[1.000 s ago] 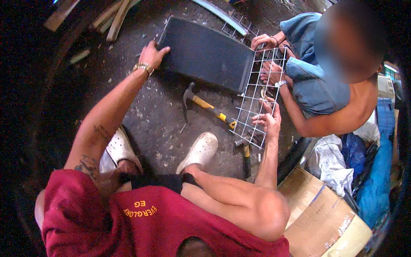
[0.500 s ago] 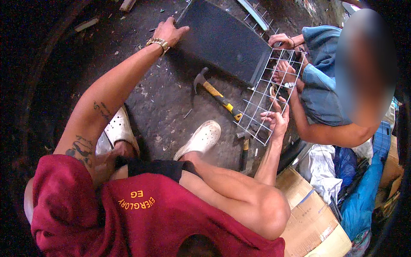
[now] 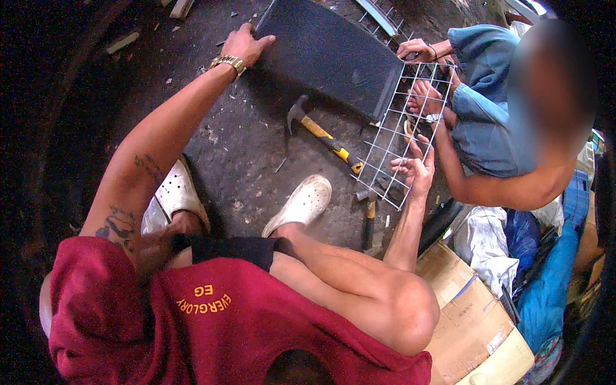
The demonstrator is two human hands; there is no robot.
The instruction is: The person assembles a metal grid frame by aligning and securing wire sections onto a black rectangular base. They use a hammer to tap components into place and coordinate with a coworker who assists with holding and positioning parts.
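Observation:
My left hand is closed on the near-left edge of a flat black panel, thumb stretched along its top. At the near end of a white wire grid, my right hand has its fingers partly bent about the wires at the edge. The grid meets the panel's right end at a slant. Across from me, a co-worker's hand touches the corner where grid and panel meet. The co-worker's other hand, with a pale wristband, is behind the grid's wires.
A claw hammer with a yellow-black handle lies on the dark floor before me. Another hammer is below the grid. More wire grid shows beyond the panel. Flattened cardboard and blue and white bags lie at right.
The view has shifted slightly, so panel, grid and hands sit a little higher in the picture. Both my hands keep their places on the panel and the grid.

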